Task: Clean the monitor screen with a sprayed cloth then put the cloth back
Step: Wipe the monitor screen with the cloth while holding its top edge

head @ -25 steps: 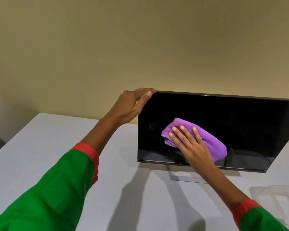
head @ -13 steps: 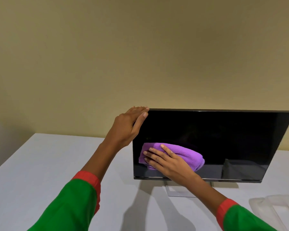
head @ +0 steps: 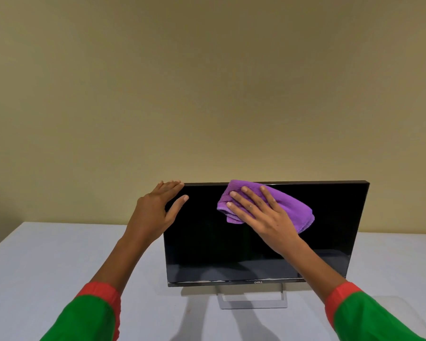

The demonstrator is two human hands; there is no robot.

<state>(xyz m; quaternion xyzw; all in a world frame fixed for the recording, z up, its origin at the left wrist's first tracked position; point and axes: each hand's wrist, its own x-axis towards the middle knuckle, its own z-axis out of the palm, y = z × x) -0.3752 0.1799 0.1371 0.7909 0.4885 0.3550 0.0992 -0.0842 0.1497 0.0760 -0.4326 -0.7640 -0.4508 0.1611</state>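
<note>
My cloth point(head: 284, 205) overlaps the monitor point(head: 231, 247) top edge; right hand point(head: 263, 215) presses it flat, fingers spread. Left hand point(head: 155, 212), spread, grips the corner.

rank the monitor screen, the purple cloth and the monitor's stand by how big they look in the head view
1. monitor screen
2. purple cloth, partly under the right hand
3. stand; close to the cloth, so unsure
</note>
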